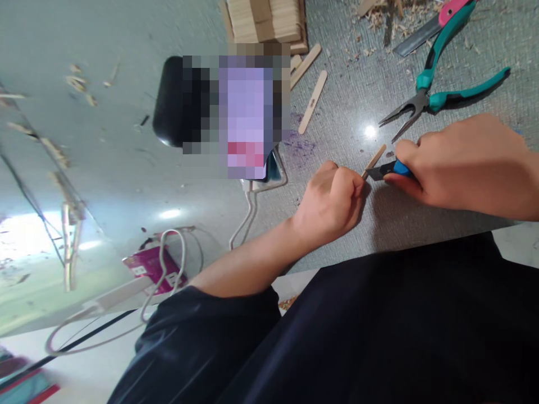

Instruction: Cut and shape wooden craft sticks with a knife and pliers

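Note:
My left hand (330, 202) is closed in a fist on the grey table, pinching the near end of a short wooden stick (374, 160). My right hand (463, 165) is wrapped round a blue-handled craft knife (389, 169). The knife's dark blade tip rests against the stick, just right of my left fingers. Both hands lie close together near the table's front edge.
Teal-handled long-nose pliers (429, 95) lie open behind my right hand. A pink-handled blade (425, 31) and wood shavings sit at the back right. Stacked wooden sticks (265, 22) and two loose sticks (314, 101) lie behind. A blurred phone (236, 112) with a white cable (248, 213) stands at centre left.

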A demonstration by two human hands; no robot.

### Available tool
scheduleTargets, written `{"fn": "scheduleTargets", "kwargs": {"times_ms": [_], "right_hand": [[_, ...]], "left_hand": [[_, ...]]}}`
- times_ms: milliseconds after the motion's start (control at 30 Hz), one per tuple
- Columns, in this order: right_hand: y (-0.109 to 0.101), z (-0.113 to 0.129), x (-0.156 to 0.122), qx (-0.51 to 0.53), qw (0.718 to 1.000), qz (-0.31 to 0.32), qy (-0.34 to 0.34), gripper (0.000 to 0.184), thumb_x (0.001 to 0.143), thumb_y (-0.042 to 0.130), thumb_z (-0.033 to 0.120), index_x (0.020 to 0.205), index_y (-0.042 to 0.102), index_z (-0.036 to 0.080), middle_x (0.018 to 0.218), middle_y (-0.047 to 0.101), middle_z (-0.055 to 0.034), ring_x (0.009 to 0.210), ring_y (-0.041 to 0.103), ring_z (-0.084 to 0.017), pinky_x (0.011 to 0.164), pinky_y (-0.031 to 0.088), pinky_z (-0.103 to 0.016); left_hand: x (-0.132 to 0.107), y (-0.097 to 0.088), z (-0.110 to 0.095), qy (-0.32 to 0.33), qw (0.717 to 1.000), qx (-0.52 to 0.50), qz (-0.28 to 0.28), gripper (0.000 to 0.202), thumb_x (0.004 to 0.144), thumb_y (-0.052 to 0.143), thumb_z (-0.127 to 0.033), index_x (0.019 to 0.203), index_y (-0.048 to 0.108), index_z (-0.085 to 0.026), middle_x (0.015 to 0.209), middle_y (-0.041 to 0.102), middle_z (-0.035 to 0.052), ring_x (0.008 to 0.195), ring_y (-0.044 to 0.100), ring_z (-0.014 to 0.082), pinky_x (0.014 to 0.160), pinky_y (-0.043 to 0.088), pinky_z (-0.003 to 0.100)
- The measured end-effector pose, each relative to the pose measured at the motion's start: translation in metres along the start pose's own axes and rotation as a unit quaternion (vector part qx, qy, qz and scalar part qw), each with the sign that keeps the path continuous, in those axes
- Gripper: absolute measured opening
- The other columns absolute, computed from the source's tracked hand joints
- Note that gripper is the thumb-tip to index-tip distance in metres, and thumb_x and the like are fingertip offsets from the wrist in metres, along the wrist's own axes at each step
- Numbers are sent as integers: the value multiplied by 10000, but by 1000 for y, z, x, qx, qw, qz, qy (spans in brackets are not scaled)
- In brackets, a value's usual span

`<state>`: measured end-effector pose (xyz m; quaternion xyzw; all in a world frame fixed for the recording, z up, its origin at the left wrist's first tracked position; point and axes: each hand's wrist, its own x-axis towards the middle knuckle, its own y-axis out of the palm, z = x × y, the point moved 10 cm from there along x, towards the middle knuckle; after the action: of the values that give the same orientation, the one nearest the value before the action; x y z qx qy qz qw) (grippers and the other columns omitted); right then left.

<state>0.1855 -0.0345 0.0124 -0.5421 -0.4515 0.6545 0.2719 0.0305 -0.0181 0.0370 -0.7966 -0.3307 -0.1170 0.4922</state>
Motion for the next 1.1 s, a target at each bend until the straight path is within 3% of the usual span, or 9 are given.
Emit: {"fn": "scheduleTargets", "kwargs": {"times_ms": [200, 400, 533, 667, 767, 967, 1100], "right_hand": [[-7, -2, -6, 128, 990, -48, 35, 655, 1080, 375, 815, 1032, 703, 250, 762, 626, -120, 743, 672, -328, 736, 415, -414], [-7, 8, -8, 85, 995, -17, 41, 626, 1151, 282, 620, 1148, 738, 191, 906, 742, -237, 858, 748, -431, 673, 354, -462], [-8, 4, -7, 154, 985, -35, 70, 531, 1117, 437, 644, 1119, 760, 222, 905, 757, -197, 861, 746, -418, 739, 416, -470], [-7, 11, -3, 136, 990, -6, 42, 585, 1151, 342, 582, 1266, 736, 165, 986, 787, -225, 948, 781, -467, 759, 456, -482], [-9, 14, 0, 96, 995, -4, 27, 556, 1175, 320, 532, 1318, 711, 164, 1028, 810, -222, 975, 801, -445, 740, 438, -447], [-8, 11, 2, 14, 999, -46, -2, 653, 1210, 270, 656, 1328, 703, 181, 971, 797, -168, 826, 789, -373, 613, 240, -402], [-7, -6, -1, 12, 996, -91, 3, 782, 1190, 212, 717, 1272, 750, 156, 1017, 794, -177, 808, 729, -312, 648, 172, -391]], "left_hand": [[-1, 5, -3, 15, 1000, 19, 14, 244, 1091, 593, -92, 1027, 450, -279, 750, 559, -66, 594, 474, 137, 632, 404, 334], [-1, 7, -4, 27, 999, 28, 11, 246, 1091, 596, -96, 1019, 450, -279, 742, 525, -68, 602, 462, 142, 622, 365, 332], [-1, 7, -5, 30, 999, 34, 9, 262, 1082, 607, -91, 1006, 442, -280, 741, 514, -66, 607, 450, 144, 619, 343, 332], [0, 7, -5, 32, 998, 51, 7, 268, 1074, 604, -74, 1002, 444, -277, 743, 511, -64, 610, 447, 143, 613, 339, 333], [0, 6, -5, 29, 998, 46, 9, 274, 1049, 619, -67, 999, 450, -277, 744, 518, -66, 598, 448, 134, 607, 347, 327], [-11, -5, 19, -121, 992, 14, -22, 301, 993, 657, -66, 1007, 449, -283, 759, 496, -84, 571, 444, 107, 559, 351, 286], [-23, -9, 36, -193, 979, -40, -60, 273, 1018, 652, -82, 1040, 463, -278, 781, 527, -88, 579, 490, 83, 565, 380, 254]]}}
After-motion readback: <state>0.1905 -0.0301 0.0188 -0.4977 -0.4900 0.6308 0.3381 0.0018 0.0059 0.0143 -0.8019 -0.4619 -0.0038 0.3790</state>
